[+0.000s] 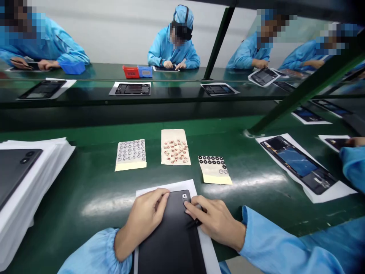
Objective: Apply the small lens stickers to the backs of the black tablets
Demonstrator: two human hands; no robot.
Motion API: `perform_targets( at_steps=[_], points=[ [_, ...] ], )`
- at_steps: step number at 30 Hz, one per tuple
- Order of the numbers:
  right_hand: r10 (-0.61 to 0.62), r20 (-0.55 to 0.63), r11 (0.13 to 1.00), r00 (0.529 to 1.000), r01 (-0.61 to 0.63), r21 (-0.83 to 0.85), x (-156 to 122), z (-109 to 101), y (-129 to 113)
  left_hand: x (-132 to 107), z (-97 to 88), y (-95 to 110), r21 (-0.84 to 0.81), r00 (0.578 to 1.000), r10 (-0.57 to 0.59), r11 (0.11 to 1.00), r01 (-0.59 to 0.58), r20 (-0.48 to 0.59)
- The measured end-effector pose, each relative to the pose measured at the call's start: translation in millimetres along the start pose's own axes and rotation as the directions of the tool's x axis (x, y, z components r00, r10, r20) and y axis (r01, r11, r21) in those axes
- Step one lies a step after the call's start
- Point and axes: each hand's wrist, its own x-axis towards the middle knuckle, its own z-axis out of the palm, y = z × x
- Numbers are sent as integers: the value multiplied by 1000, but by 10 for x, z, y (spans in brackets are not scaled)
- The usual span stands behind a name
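A dark grey tablet back cover (168, 243) lies on a white paper sheet (209, 251) in front of me, with a small camera cut-out (184, 196) near its top right corner. My left hand (146, 219) rests at the upper left corner, thumb and forefinger pressed together; anything between them is hidden. With a fingertip, my right hand (215, 220) touches the cover just below the camera cut-out. A slim black tool (194, 223) is tucked in that hand, its tip pointing left over the cover.
Sticker sheets with clear rings (131, 152), small red-edged pieces (175, 148) and black rings (213, 167) lie beyond the cover. Stacked papers with another cover (17, 171) stand left. An opened tablet (299, 163) lies right, near a co-worker's sleeve (353, 167). A green post (302, 87) slants across.
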Motion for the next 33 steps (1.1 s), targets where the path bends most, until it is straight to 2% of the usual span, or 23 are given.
perform_targets(
  at_steps=[3, 5, 6, 8, 10, 12, 15, 17, 19, 20, 22, 23, 24, 25, 26, 27, 28, 30, 32, 33],
  points=[
    [-5, 70, 996, 998, 11, -86, 11, -9, -104, 89, -99, -34, -16, 999, -6, 1000, 6, 37],
    [5, 133, 995, 991, 8, -101, 27, -44, -130, 192, -250, -164, 75, 998, 52, 996, -49, -33],
    [14, 167, 997, 986, -1, -77, 48, -77, -116, 243, -340, -261, 179, 991, 89, 981, -70, -100],
    [29, 268, 998, 963, -42, 43, 143, -166, -35, 318, -517, -481, 425, 961, 149, 904, -38, -232],
    [53, 369, 973, 928, -132, 191, 334, -243, 73, 337, -636, -674, 577, 944, 168, 816, 28, -284],
    [92, 378, 942, 921, -204, 267, 624, -242, 147, 300, -667, -790, 617, 942, 176, 786, 41, -286],
    [129, 307, 969, 943, -186, 165, 1131, -11, 123, 197, -615, -820, 613, 934, 201, 790, 23, -294],
    [76, 366, 997, 928, -72, -24, 1413, 250, 41, 134, -590, -792, 586, 924, 214, 811, 12, -315],
    [12, 414, 982, 910, 66, -174, 1594, 508, -44, 86, -604, -755, 514, 911, 194, 858, 23, -364],
    [-16, 428, 971, 904, 116, -208, 1644, 616, -73, 69, -625, -735, 447, 905, 148, 893, 50, -398],
    [-52, 428, 962, 902, 160, -222, 1680, 767, -93, 52, -684, -688, 206, 909, -75, 963, 173, -411],
    [-61, 424, 962, 903, 166, -216, 1676, 811, -86, 55, -717, -660, 31, 905, -240, 963, 268, -352],
    [-67, 420, 962, 905, 170, -214, 1664, 837, -70, 68, -749, -629, -160, 883, -403, 914, 374, -242],
    [-74, 416, 962, 906, 175, -210, 1649, 849, -51, 89, -778, -596, -341, 839, -534, 811, 476, -99],
    [-84, 413, 962, 907, 182, -202, 1630, 853, -33, 117, -803, -562, -492, 789, -613, 671, 554, 51],
    [-95, 413, 962, 906, 190, -195, 1610, 852, -19, 149, -821, -529, -611, 750, -638, 526, 591, 176],
    [-110, 406, 963, 907, 198, -181, 1587, 851, -10, 181, -832, -498, -701, 734, -626, 399, 591, 263],
    [-156, 339, 971, 928, 207, -118, 1533, 857, -7, 232, -829, -451, -812, 753, -568, 235, 535, 332],
    [-183, 213, 983, 960, 186, 5, 1477, 881, -10, 251, -797, -431, -865, 781, -538, 174, 471, 318],
    [-165, 149, 984, 975, 152, 97, 1456, 899, -8, 250, -775, -431, -877, 782, -545, 161, 453, 304]
  ],
)
